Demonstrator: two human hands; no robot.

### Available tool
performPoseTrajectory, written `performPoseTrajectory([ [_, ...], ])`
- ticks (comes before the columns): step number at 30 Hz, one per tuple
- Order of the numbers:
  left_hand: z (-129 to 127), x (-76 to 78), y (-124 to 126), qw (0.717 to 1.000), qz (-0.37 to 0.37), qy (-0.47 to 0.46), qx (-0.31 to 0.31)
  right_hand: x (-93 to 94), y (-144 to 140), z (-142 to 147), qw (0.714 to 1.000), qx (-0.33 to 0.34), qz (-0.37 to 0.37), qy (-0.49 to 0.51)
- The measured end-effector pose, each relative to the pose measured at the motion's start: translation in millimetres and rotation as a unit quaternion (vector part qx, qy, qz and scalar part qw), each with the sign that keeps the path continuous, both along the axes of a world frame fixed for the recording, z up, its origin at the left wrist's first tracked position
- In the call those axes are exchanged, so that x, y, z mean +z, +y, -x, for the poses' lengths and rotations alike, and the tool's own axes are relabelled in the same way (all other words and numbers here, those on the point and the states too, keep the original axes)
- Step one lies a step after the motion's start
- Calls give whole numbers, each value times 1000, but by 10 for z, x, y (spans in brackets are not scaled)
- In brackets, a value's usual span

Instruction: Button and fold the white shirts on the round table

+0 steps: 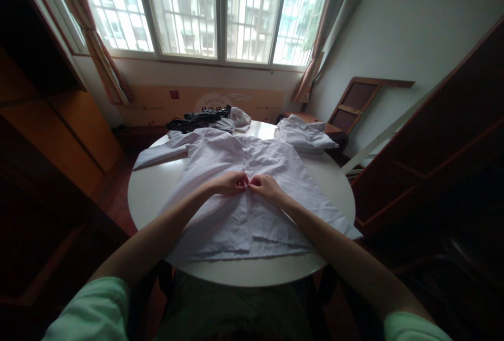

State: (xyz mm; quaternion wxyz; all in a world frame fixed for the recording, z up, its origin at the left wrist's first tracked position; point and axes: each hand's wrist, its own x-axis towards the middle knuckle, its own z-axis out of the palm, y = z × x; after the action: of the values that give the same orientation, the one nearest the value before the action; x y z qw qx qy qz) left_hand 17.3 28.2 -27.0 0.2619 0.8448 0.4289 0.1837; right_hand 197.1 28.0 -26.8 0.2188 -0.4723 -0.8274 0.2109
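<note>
A white long-sleeved shirt (220,225) lies spread over the round white table (271,276), its hem towards me and one sleeve (161,153) stretched out to the left. At the middle of its front opening, my left hand (233,182) pinches the cloth edge between thumb and fingers. Close beside it, nearly touching, my right hand (265,188) pinches the same front edge. Whether a button sits between the fingertips is too small to make out. Below the hands the two front panels hang slightly apart near the hem.
Folded white clothes (303,134) are stacked at the table's back right. A heap of black striped and pale clothes (208,119) lies at the back left. Beyond stand a barred window (183,10), a wooden chair or frame (352,102) and dark wooden furniture (425,157) on the right.
</note>
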Motion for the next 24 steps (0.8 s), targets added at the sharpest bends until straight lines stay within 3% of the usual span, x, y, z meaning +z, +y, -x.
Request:
performPoseTrajectory([
  [6,-30,42,-39,998,36,-53,4,3,84,-58,990,22,98,99],
  [10,-42,58,-39,997,34,-61,24,13,61,-67,984,20,121,127],
  [24,-9,-75,82,986,93,-126,64,15,-3,-29,993,37,45,105],
])
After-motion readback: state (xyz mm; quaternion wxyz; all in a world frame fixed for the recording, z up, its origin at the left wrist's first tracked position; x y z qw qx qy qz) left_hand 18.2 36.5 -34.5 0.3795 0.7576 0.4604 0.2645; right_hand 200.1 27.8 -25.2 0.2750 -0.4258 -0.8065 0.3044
